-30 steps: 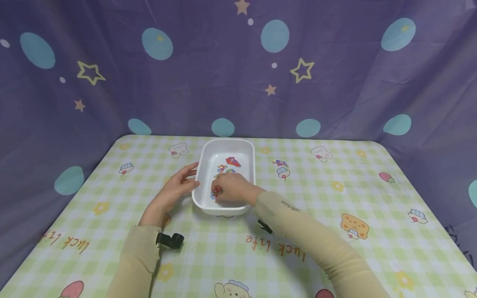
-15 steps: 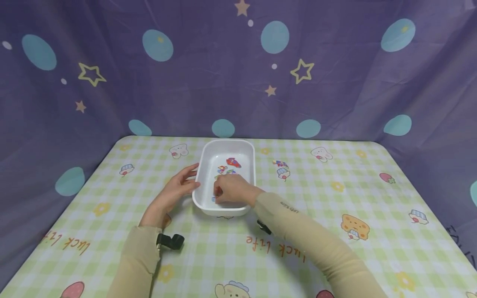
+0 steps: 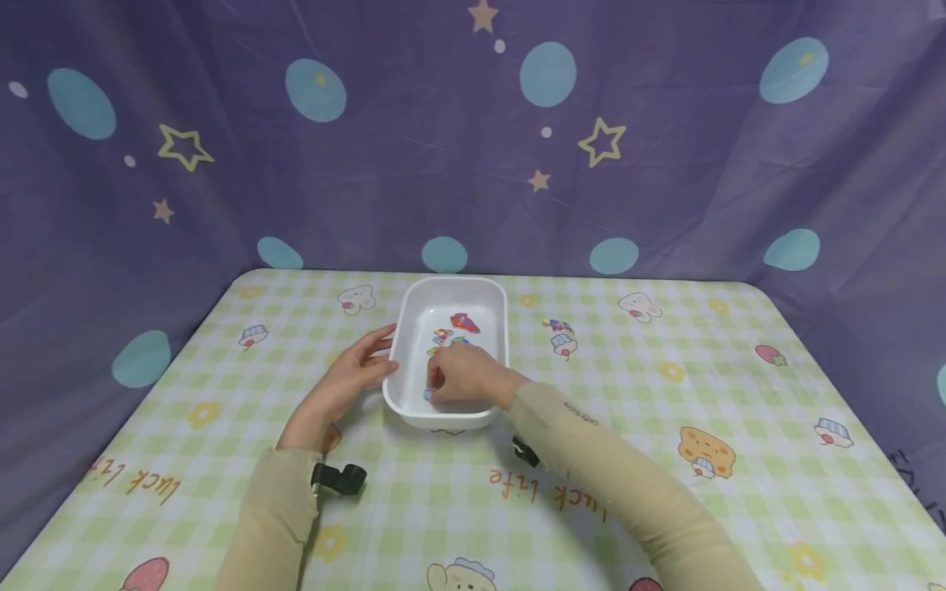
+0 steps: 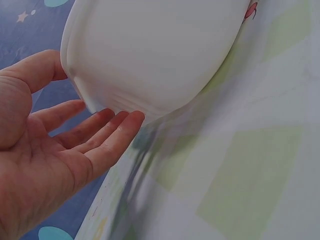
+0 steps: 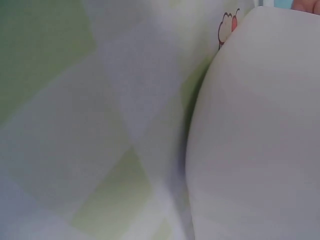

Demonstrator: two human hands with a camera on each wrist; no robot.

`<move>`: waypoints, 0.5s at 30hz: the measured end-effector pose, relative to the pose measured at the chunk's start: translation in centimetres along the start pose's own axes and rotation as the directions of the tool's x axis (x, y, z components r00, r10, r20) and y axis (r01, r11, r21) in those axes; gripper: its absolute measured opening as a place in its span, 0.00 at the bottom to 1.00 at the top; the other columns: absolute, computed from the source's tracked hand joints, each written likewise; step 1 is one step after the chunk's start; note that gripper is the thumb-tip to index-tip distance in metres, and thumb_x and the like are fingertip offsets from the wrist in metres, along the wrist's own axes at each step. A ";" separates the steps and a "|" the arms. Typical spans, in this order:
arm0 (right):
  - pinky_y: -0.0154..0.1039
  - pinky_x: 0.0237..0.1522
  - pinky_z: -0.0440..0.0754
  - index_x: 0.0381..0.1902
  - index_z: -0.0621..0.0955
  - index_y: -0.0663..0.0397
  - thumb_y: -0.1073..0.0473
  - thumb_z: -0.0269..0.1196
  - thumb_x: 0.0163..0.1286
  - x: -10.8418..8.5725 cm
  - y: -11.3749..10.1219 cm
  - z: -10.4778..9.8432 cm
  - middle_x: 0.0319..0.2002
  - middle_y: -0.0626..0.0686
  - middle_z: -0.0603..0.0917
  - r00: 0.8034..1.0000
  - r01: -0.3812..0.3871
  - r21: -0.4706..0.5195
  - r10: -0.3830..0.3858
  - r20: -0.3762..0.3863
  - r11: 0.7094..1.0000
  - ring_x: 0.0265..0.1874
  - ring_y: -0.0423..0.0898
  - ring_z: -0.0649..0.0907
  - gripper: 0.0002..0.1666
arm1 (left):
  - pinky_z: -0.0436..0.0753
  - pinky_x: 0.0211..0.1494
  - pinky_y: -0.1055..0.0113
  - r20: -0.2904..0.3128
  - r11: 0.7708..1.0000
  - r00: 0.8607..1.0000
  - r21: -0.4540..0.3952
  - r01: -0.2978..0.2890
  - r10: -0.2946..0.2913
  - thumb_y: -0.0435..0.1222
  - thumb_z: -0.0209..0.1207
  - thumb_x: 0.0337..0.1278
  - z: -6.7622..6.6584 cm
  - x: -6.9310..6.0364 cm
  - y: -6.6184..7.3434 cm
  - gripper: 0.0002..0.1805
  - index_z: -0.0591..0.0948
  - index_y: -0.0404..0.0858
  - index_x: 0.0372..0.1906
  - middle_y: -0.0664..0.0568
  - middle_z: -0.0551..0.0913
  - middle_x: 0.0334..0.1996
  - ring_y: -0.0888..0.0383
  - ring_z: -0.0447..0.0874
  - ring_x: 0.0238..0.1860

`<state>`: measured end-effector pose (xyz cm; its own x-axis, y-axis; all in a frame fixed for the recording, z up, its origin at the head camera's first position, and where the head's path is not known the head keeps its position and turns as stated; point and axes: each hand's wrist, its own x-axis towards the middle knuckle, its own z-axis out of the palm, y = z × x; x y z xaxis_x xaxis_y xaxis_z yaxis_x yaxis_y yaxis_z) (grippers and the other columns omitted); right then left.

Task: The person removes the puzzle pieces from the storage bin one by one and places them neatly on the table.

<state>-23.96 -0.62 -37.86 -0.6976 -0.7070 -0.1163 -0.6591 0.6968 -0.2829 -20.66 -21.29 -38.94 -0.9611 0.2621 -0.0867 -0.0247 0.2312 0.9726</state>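
Observation:
A white rectangular tray (image 3: pixel 447 420) stands on the table. My left hand (image 3: pixel 346 376) touches its left side, fingers fairly straight; in the left wrist view the thumb meets the rim and the fingertips (image 4: pixel 135 117) touch the outer wall. My right hand (image 3: pixel 467 374) reaches into the tray, its fingers curled down at the floor around a small colourful piece, of which a light-blue bit (image 3: pixel 428 395) shows at the fingertips; the rest is hidden. Beyond the hand lie a red flat piece (image 3: pixel 464 322) and a small multicoloured piece (image 3: pixel 442 336). Others are partly covered by the hand.
A small purple multicoloured piece (image 3: pixel 558 327) lies on the cloth right of the tray. The table wears a green-and-white checked cloth (image 3: pixel 628 386) with printed cartoons. A purple curtain (image 3: pixel 414 156) hangs behind the table. Fingertips (image 5: pixel 306 5) show beyond the tray's rim in the right wrist view.
The red and blue piece seen at my right fingertips a second ago is now mostly covered by the fingers. The left hand and tray have not visibly moved.

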 end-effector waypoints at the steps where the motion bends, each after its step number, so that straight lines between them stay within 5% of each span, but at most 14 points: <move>1: 0.31 0.36 0.74 0.28 0.81 0.38 0.46 0.66 0.54 0.0 0.0 0.0 0.26 0.36 0.80 1.000 0.002 0.006 -0.002 0.000 1.000 0.29 0.35 0.77 0.07 | 0.72 0.58 0.53 0.000 1.000 1.000 -0.001 -0.001 0.001 0.35 0.56 0.57 0.0 0.0 0.0 0.37 0.54 0.43 0.70 0.38 0.60 0.65 0.40 0.64 0.62; 15: 0.30 0.37 0.75 0.31 0.82 0.40 0.52 0.66 0.53 -0.7 0.3 -1.3 0.29 0.37 0.82 0.998 0.024 0.046 -0.021 -0.055 0.999 0.31 0.33 0.79 0.06 | 0.73 0.57 0.53 -0.009 1.000 1.000 -0.002 0.007 -0.007 0.33 0.55 0.58 0.2 0.1 0.1 0.36 0.54 0.43 0.70 0.38 0.60 0.65 0.40 0.64 0.62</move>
<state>-24.02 0.27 -36.60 -0.6978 -0.7140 -0.0573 -0.6620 0.6735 -0.3289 -20.68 -21.11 -38.93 -0.9634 0.2522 -0.0913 -0.0317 0.2311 0.9724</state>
